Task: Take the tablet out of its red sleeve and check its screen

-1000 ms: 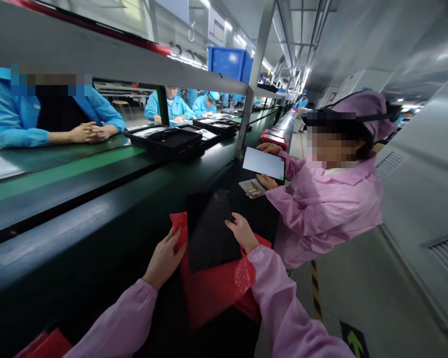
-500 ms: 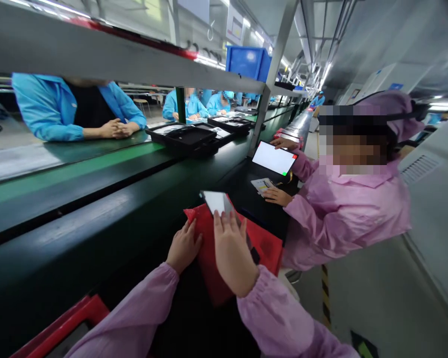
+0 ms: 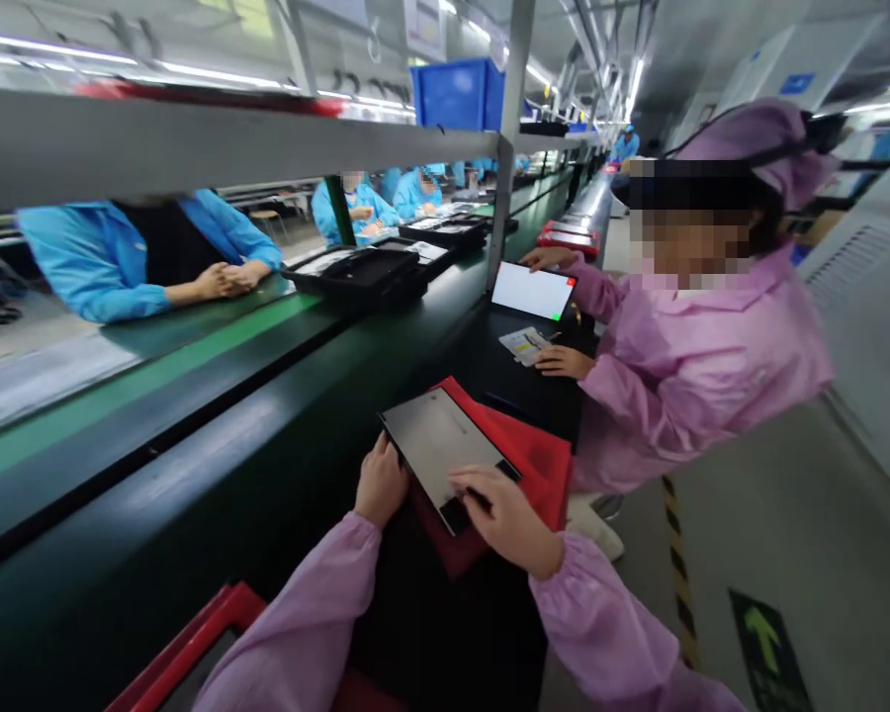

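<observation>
My left hand (image 3: 381,485) grips near-left edge of dark panel (image 3: 445,450); my right hand (image 3: 505,512) rests fingers spread on its near corner, not gripping; panel lies flat between both, over red bag (image 3: 538,457) on tabletop (image 3: 489,366)

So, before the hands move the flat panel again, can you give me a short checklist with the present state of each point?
1. Left hand touches the left edge of the flat panel: ok.
2. Right hand has fingers on the panel's near corner: ok.
3. Panel lies over the red bag, not on the bare bench: ok.
4. Firm grip under the panel: cannot tell, the undersides are hidden.
5. Neighbour's hand and paper card stay apart from the panel: ok.
6. Panel surface free of marks: cannot tell, glare covers it.
</observation>
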{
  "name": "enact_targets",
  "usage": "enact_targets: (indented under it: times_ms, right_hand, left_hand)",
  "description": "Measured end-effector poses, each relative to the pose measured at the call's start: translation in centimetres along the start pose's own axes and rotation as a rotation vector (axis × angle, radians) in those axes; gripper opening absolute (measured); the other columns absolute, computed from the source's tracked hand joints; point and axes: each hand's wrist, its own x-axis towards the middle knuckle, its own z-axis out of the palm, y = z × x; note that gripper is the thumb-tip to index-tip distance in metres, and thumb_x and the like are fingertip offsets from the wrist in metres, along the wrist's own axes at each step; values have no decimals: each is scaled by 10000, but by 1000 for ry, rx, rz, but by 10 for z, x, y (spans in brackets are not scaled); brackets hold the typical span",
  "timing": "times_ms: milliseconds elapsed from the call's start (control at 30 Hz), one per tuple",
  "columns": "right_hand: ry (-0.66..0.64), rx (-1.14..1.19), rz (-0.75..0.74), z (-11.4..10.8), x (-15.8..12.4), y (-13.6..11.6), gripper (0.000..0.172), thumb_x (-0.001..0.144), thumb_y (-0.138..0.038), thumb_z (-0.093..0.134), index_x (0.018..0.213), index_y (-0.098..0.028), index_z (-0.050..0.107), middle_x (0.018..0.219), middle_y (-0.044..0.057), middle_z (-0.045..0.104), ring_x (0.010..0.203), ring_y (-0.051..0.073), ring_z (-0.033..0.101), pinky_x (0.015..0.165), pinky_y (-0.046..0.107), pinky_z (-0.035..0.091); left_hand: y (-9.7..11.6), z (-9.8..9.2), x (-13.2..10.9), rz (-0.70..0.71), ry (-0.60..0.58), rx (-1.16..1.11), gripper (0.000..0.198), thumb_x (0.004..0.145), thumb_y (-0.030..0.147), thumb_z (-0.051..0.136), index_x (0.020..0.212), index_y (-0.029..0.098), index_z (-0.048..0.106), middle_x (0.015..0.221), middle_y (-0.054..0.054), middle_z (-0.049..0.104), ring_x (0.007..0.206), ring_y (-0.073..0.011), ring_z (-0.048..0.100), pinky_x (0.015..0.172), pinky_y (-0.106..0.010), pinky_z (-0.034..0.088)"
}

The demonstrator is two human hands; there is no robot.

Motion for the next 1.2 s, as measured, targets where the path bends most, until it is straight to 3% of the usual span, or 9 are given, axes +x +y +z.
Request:
enact_targets:
  times_ms: [67, 100, 200, 300, 400, 500, 633, 867, 1200]
  right_hand:
    - [278, -210, 64, -16, -30, 19, 265, 891, -202, 423, 1005, -132, 651, 1050, 35, 568, 1010, 71, 525, 934, 225, 452]
    - [315, -319, 82, -20, -43, 27, 258, 902, -224, 435, 1024, -128, 640, 1065, 41, 562, 1018, 85, 517, 923, 251, 447]
    - [253, -540, 27, -19, -65, 45, 325, 928, -261, 437, 1208, -149, 558, 1239, 28, 488, 1175, 124, 437, 1015, 347, 386]
    - [231, -594, 14, -14, -69, 48, 355, 929, -266, 442, 1269, -177, 496, 1298, 0, 444, 1252, 133, 365, 1067, 390, 310]
    - [256, -564, 49, -13, -67, 47, 368, 900, -266, 489, 1263, -207, 485, 1290, -27, 446, 1250, 120, 358, 1081, 375, 275]
    - [274, -515, 66, -15, -66, 48, 404, 858, -249, 531, 1260, -227, 488, 1287, -31, 447, 1240, 121, 367, 1076, 375, 281]
    - [295, -479, 84, -15, -67, 52, 428, 812, -229, 573, 1235, -230, 508, 1290, -29, 442, 1223, 125, 385, 1055, 381, 317]
    - [332, -477, 83, -14, -67, 52, 511, 759, -187, 611, 1251, -247, 486, 1317, -50, 416, 1222, 124, 391, 1055, 404, 324]
    - [336, -406, 97, -16, -65, 56, 506, 735, -176, 624, 1222, -251, 509, 1317, -45, 417, 1226, 137, 405, 1042, 435, 345]
  left_hand:
    - [1, 3, 3, 15, 79, -85, 489, 887, 186, 341, 1321, 11, 484, 1397, -166, 374, 1350, -240, 302, 1081, -400, 375]
    - [0, 4, 4, 44, 120, -133, 503, 882, 192, 324, 1323, 6, 482, 1412, -163, 356, 1355, -238, 296, 1100, -404, 355]
    - [-6, 7, 7, 32, 276, -300, 469, 868, 207, 283, 1144, 17, 612, 1368, -155, 418, 1311, -223, 371, 1127, -378, 333]
    - [-11, 2, 9, -184, 459, -376, 405, 863, 264, 303, 832, 82, 662, 1180, -171, 545, 1151, -241, 517, 1047, -426, 423]
    - [0, -13, 8, -150, 552, -392, 379, 911, 312, 345, 917, 100, 659, 1215, -154, 514, 1153, -232, 510, 1013, -439, 441]
    - [33, -29, 0, 221, 469, -287, 318, 960, 278, 389, 990, 152, 680, 1390, -116, 389, 1301, -275, 379, 1041, -514, 378]
    - [77, -38, -18, 626, 217, 44, 302, 951, 345, 432, 1046, 271, 709, 1511, -50, 207, 1383, -367, 189, 1003, -609, 332]
    - [82, -33, -23, 644, 218, 197, 389, 959, 493, 370, 1086, 326, 697, 1511, -44, 211, 1376, -356, 207, 954, -583, 382]
    - [73, -37, -13, 694, 333, 120, 415, 956, 484, 368, 823, 335, 732, 1415, -49, 390, 1291, -301, 368, 916, -514, 393]
